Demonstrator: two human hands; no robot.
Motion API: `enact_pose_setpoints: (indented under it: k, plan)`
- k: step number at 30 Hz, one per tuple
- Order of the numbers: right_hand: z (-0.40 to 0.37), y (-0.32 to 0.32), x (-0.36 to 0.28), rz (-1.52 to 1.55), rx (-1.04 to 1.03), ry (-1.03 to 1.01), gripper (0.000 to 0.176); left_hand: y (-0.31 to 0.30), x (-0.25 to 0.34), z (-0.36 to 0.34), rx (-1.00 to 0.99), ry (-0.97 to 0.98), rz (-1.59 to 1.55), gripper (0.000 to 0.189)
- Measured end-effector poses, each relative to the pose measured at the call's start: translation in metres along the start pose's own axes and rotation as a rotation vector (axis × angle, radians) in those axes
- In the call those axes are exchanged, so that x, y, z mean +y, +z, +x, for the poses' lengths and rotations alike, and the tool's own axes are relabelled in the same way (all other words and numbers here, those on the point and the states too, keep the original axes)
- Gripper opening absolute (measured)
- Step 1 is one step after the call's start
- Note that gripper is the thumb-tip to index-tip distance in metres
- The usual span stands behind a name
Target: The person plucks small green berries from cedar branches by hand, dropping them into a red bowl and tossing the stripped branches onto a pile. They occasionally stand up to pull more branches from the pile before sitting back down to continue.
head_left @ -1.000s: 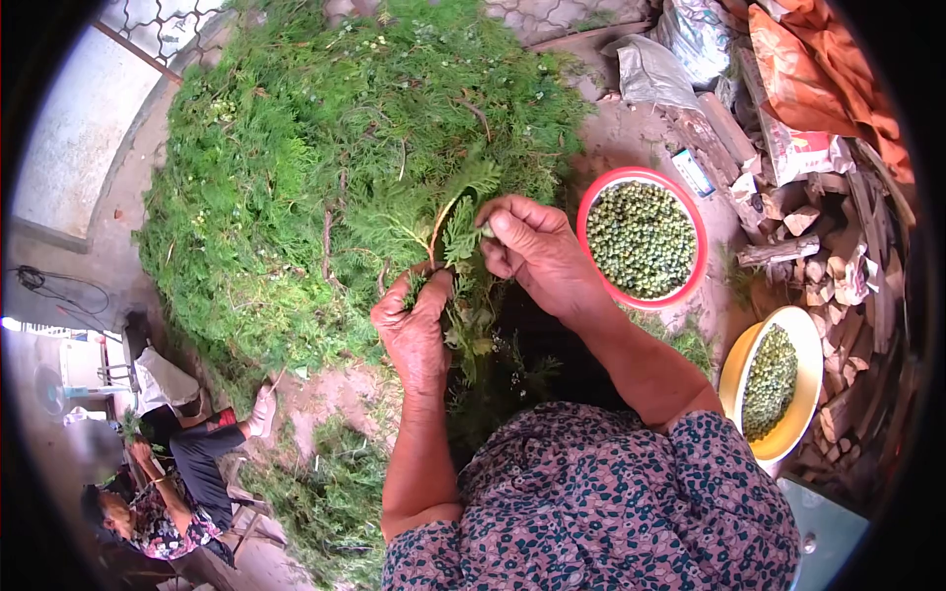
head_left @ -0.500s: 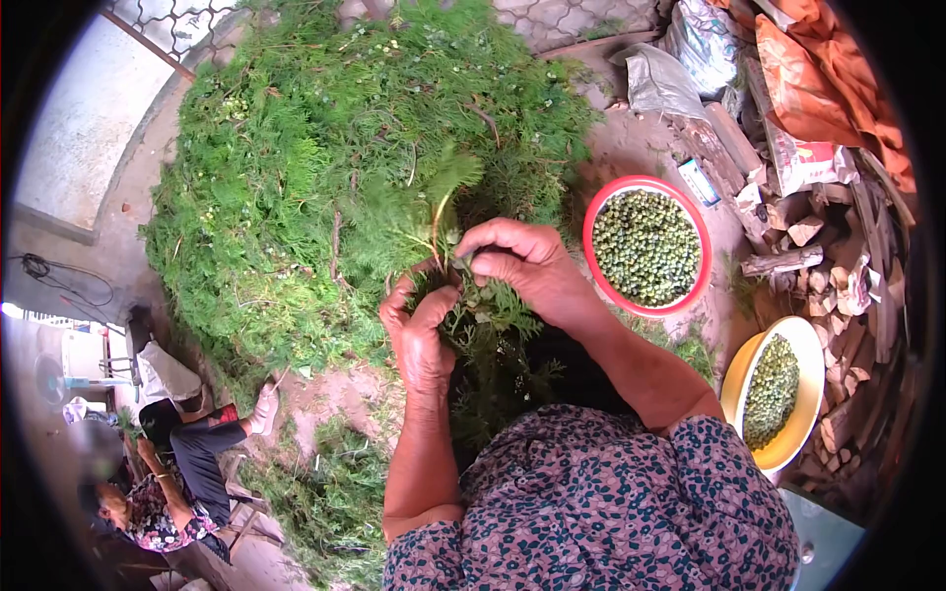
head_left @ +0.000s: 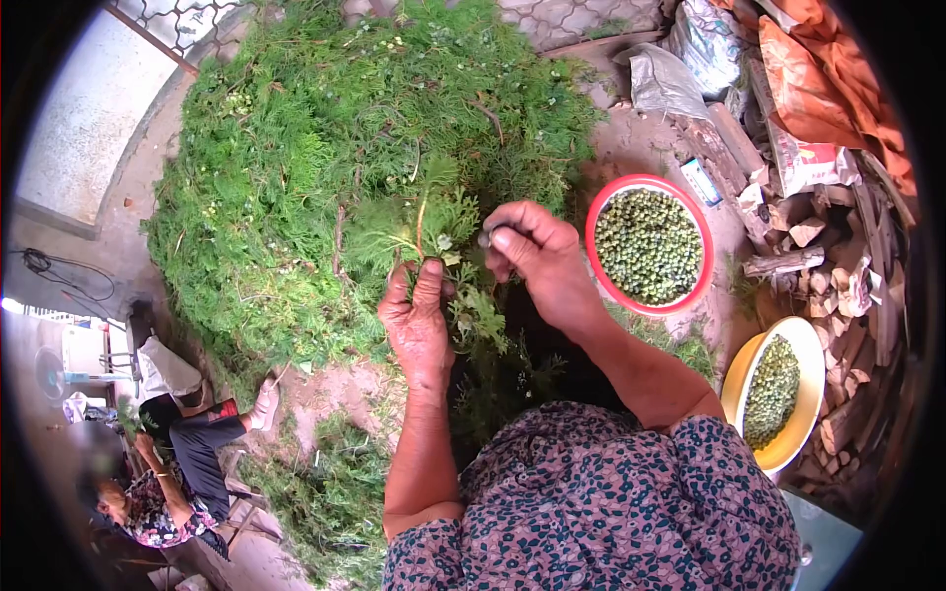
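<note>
My left hand [head_left: 419,320] pinches the stem of a green conifer sprig [head_left: 422,225], its feathery leaves spreading above and to the right of the fingers. Just right of it, my right hand [head_left: 542,258] is closed, thumb against curled fingers, apart from the sprig. Whatever the right fingers hold is too hidden to name. Beyond both hands lies a big heap of cut conifer branches [head_left: 286,177]. A red-rimmed basin [head_left: 707,246] full of small green cones or berries [head_left: 647,246] stands to the right of my right hand.
A yellow basin [head_left: 810,394] with more green cones sits lower right, beside stacked firewood [head_left: 838,325]. Sacks [head_left: 660,79] and orange sheeting [head_left: 818,79] lie at upper right. Another person [head_left: 163,492] sits at lower left near a smaller branch pile [head_left: 335,492].
My right hand has drawn away to the right from the sprig and closed up. My left hand keeps its grip on the stem, and the sprig now leans slightly left.
</note>
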State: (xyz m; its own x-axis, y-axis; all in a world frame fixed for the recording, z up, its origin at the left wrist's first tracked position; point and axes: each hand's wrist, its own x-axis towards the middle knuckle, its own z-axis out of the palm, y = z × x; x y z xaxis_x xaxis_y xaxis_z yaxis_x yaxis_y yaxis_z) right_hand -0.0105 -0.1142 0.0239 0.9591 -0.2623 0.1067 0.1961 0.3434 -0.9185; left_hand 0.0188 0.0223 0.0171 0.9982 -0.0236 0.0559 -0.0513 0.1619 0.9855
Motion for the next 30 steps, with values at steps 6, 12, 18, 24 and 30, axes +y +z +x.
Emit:
enact_pose_setpoints:
  k: [6, 12, 18, 24, 30]
  plan:
    - [0.005, -0.001, 0.001, 0.032, -0.107, 0.105, 0.016, -0.002, -0.002, -0.001, -0.032, -0.026, -0.047, 0.010]
    - [0.005, 0.014, 0.016, -0.253, -0.061, -0.207, 0.019, 0.002, 0.009, -0.005, -0.062, 0.044, 0.146, 0.009]
    - [0.001, 0.008, 0.013, 0.146, -0.162, 0.220, 0.009, -0.002, 0.013, -0.003, -0.083, -0.037, 0.167, 0.009]
    - [0.003, -0.006, 0.005, 0.518, -0.214, 0.292, 0.015, -0.001, 0.007, -0.002, -0.087, -0.020, 0.090, 0.010]
    - [0.003, -0.013, -0.001, 0.586, -0.184, 0.315, 0.012, 0.006, 0.016, 0.000, -0.102, 0.000, 0.032, 0.018]
